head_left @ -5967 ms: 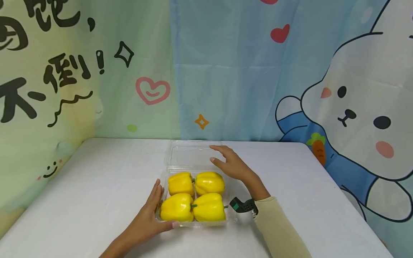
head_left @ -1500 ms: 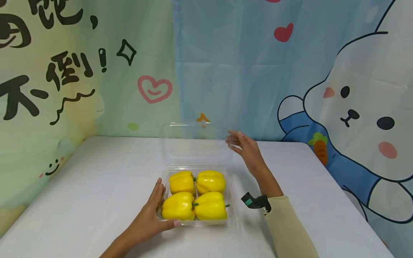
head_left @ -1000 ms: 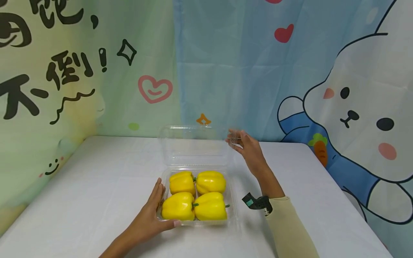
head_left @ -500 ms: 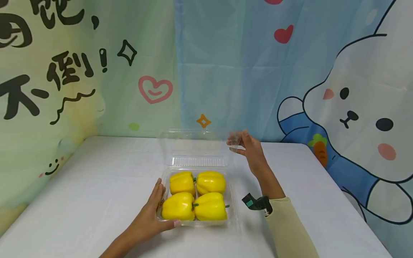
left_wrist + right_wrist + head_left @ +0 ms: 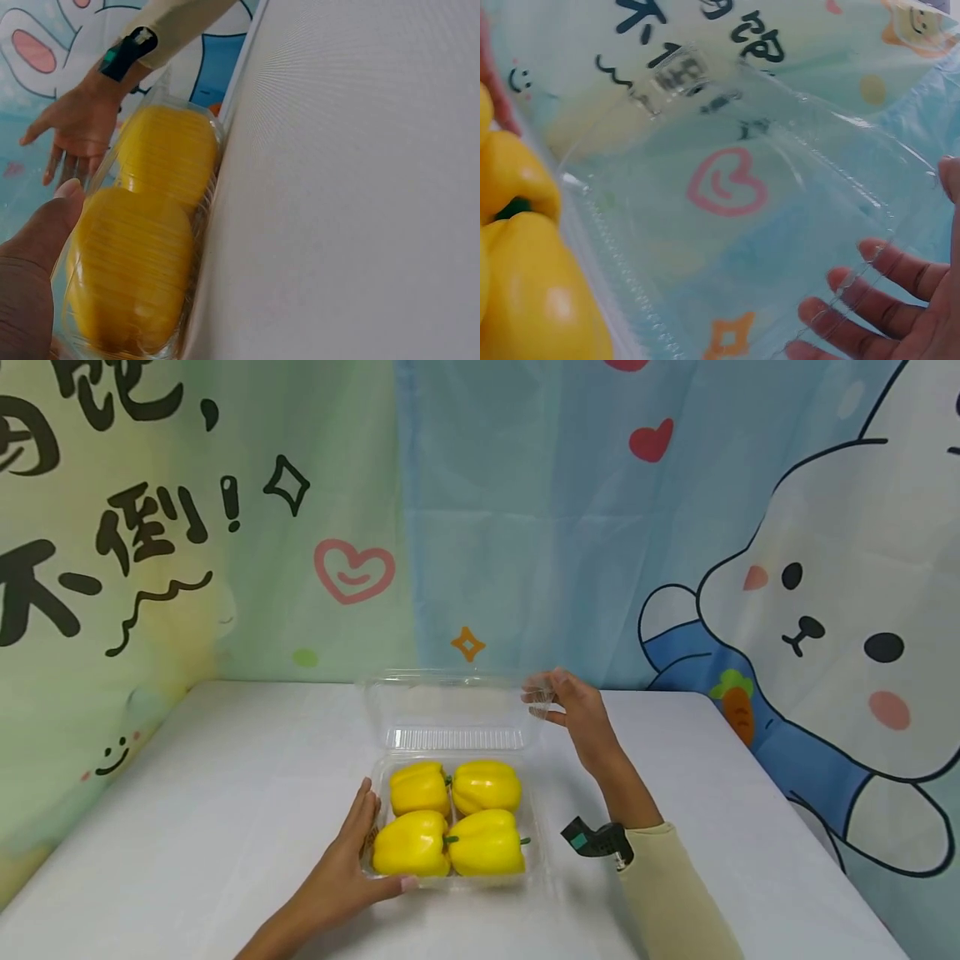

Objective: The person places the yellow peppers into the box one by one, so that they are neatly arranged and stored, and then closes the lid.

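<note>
A clear plastic clamshell box sits on the table, packed with several yellow bell peppers, some with green stems showing. My left hand rests at its near left corner, fingers straight along the left side and thumb against the front. In the left wrist view, that thumb lies close to the rim. The clear lid stands raised from its rear hinge. My right hand touches the lid's right edge; its extended fingers show through the plastic, thumb above and apart from them.
White cloth covers the table, and a printed curtain hangs along its back edge. A black wrist device sits at the right sleeve cuff.
Six seconds ago the lid lay folded back; it now stands up. Over the last second its top edge has sunk towards me, right hand beside it. The left hand keeps its place.
</note>
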### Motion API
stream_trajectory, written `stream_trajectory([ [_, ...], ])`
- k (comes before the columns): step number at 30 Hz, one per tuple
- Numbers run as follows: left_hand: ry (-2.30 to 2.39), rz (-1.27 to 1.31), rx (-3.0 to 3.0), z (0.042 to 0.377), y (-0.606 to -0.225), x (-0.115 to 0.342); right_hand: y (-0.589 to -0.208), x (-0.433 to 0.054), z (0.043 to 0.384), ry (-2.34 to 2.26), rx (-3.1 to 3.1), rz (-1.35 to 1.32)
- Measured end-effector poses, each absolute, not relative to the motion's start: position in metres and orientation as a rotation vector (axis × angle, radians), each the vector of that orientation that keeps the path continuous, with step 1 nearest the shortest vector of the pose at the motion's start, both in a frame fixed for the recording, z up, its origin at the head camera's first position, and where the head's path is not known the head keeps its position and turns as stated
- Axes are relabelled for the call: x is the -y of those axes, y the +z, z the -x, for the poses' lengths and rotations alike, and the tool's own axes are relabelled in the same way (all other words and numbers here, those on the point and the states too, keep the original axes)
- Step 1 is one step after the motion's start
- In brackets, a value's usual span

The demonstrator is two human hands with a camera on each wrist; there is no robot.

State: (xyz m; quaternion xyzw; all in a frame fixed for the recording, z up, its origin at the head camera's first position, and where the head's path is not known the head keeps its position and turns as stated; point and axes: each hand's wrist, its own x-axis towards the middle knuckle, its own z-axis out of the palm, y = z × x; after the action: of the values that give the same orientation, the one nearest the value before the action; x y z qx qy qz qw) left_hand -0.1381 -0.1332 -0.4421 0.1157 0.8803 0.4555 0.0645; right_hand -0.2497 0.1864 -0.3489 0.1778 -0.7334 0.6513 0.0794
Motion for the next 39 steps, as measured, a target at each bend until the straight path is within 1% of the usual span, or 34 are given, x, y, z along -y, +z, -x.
stream_trajectory([
  [7,1.388,-0.381,-2.659,0.138,-0.441,0.134,-0.347,-0.193,0.237,1.94,2.249,-0.605],
  [16,1.413,-0.396,-2.655,0.139,-0.441,0.138,-0.351,-0.198,0.22,1.807,2.337,-0.683],
  [27,1.549,-0.358,-2.576,0.139,-0.439,0.137,-0.362,-0.216,0.193,1.501,2.554,-0.697],
  [30,1.607,-0.397,-2.588,0.138,-0.436,0.142,-0.366,-0.22,0.186,1.41,2.578,-0.739],
  [39,1.729,-0.691,-2.7,0.141,-0.412,0.165,-0.375,-0.228,0.169,1.332,2.65,-0.834],
])
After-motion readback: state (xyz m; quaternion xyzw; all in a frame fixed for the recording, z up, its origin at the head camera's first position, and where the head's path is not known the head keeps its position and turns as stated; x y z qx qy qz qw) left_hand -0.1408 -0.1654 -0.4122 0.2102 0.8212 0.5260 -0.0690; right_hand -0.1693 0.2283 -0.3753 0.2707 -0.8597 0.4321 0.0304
